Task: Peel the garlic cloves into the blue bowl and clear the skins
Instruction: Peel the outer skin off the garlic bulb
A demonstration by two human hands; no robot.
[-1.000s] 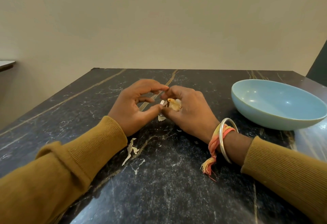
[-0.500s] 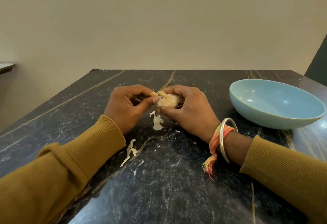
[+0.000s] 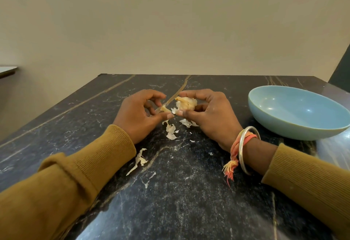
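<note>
My right hand [image 3: 210, 114] grips a pale garlic bulb [image 3: 186, 103] above the dark marble table [image 3: 170, 192], its papery skin partly torn. My left hand [image 3: 139, 115] is just left of it, thumb and fingers pinching a small piece of garlic skin [image 3: 165, 109] pulled off the bulb. Loose white skins [image 3: 171, 130] lie on the table below both hands, and another strip of skin [image 3: 140, 160] lies by my left sleeve. The blue bowl [image 3: 299, 112] stands to the right with nothing visible inside.
A wall rises just behind the table's far edge [image 3: 189, 75]. A bangle and an orange thread [image 3: 244, 148] circle my right wrist. A pale ledge [image 3: 7, 69] shows at far left.
My left hand has pulled a piece of skin away from the bulb to the left. More skin flakes have dropped onto the table under my hands.
</note>
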